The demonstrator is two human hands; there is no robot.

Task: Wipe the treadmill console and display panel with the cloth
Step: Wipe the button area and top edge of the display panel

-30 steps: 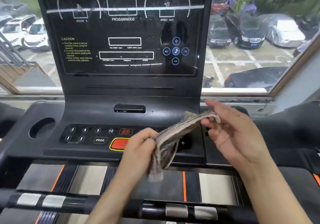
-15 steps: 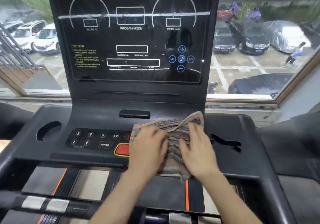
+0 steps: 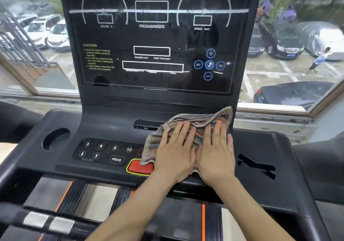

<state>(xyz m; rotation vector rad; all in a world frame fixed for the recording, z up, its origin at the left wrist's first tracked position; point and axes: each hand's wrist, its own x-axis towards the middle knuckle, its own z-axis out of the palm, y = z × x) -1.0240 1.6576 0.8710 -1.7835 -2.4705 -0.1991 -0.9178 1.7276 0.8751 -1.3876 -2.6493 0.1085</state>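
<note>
A striped, multicoloured cloth (image 3: pixel 201 118) lies spread on the black treadmill console (image 3: pixel 104 129), right of the button pad. My left hand (image 3: pixel 176 153) and my right hand (image 3: pixel 216 153) press flat on it side by side, fingers straight and pointing away from me. The cloth's far right corner curls up against the base of the display panel (image 3: pixel 154 41), which stands upright behind the console and shows streaks and smears on its dark glass. The cloth's left edge overlaps the red stop button (image 3: pixel 138 167).
Number and PROG buttons (image 3: pixel 116 159) sit left of the cloth. A round cup holder (image 3: pixel 55 138) is at the console's left, a slot recess (image 3: pixel 256 166) at its right. A handlebar with metal sensors (image 3: pixel 48 222) crosses below. A window behind shows parked cars.
The cloth went from being held up folded between both hands to lying on the console. Both hands have flattened on it and pushed it up and to the right.
</note>
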